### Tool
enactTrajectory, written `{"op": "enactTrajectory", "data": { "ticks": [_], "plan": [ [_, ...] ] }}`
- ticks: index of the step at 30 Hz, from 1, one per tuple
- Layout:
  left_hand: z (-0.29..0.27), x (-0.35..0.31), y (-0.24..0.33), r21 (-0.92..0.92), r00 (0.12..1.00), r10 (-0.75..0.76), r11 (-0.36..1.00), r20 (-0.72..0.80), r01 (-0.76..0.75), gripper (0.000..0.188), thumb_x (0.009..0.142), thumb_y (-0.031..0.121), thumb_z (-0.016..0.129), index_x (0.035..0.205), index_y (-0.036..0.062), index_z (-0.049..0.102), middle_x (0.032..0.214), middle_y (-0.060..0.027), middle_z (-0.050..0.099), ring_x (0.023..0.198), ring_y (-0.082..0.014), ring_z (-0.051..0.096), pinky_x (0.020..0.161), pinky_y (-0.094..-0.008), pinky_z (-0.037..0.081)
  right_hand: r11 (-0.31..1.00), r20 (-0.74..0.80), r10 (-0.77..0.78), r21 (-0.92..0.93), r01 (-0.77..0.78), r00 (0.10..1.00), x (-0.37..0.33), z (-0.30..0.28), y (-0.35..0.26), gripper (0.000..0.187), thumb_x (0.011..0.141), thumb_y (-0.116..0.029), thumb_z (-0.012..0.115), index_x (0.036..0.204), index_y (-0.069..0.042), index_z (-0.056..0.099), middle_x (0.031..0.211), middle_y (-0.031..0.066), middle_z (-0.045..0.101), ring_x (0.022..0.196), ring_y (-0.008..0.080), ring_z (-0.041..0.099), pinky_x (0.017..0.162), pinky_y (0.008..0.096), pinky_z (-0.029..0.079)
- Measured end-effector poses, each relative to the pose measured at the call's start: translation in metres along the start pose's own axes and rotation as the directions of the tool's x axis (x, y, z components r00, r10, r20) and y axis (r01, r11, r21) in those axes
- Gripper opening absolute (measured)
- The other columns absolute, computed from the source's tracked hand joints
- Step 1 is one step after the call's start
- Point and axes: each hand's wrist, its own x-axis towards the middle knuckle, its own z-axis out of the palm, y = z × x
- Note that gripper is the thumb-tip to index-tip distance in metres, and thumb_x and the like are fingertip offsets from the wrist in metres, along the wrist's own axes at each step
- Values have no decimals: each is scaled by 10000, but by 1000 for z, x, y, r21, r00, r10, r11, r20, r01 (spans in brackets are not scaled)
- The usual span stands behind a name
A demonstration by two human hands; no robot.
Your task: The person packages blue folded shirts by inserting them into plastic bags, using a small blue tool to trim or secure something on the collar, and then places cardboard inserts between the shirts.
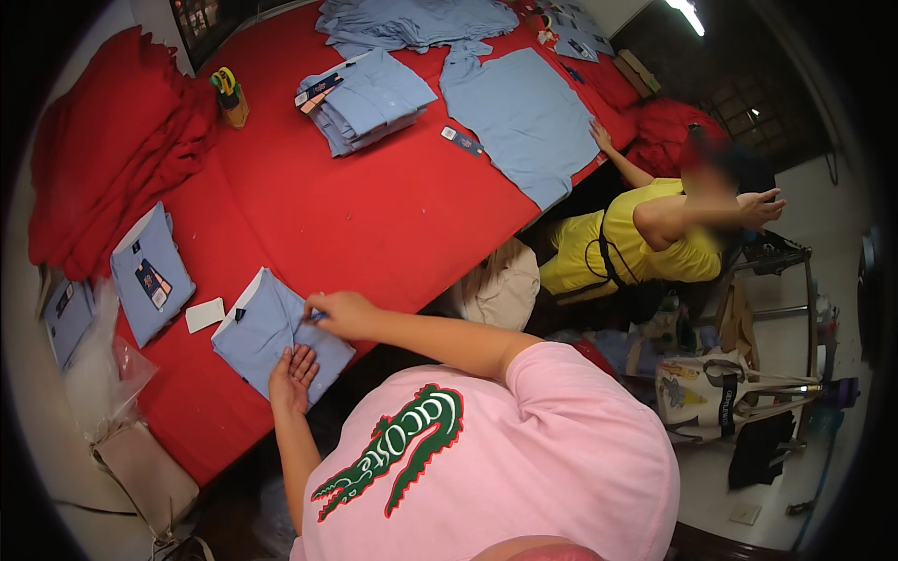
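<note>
A light blue folded shirt [271, 327] lies at the near edge of the red table, its pale collar edge and dark neck label facing left. My left hand [296, 372] rests on its near side, palm partly up and fingers stretched out. Over the shirt's right side, my right hand [342, 316] is closed in a pinch; a small bluish bit shows at the fingertips, too little to name. A white card [205, 315] lies just left of the shirt. Beyond the card is another folded blue shirt [154, 276] with a dark hang tag [152, 283].
Red cloth covers the table [309, 220]. A stack of folded blue shirts [369, 98], a spread shirt [524, 112], a holder with scissors [231, 98] and a red garment pile [117, 150] are on it. A person in yellow [622, 238] sits at the right, one hand on the spread shirt.
</note>
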Motion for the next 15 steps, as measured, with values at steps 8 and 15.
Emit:
{"op": "enactTrajectory", "data": {
  "ticks": [8, 15],
  "plan": [
    [14, -7, -10, -14, 987, 137, 990, -83, -138, 393, 1064, 308, 684, 1306, 0, 651, 1280, -135, 746, 1188, -281, 730, 1001, -425, 594, 760, -744, 582, 641, 105, 329, -40, -255, 122, 412, 1141, -463, 493, 1062, -101, 671, 683, -22, 514, 558, 78, 469, 512, 277, 416],
    [21, -3, -20, 4, 963, 224, 974, -149, -226, 390, 1070, 316, 680, 1314, 15, 643, 1302, -134, 743, 1191, -278, 731, 984, -411, 581, 899, -361, 356, 384, -211, 862, -34, -89, 42, 400, 1097, -417, 629, 1110, -17, 624, 1017, 172, 704, 981, 260, 682, 889, 396, 530]
  ]
}}
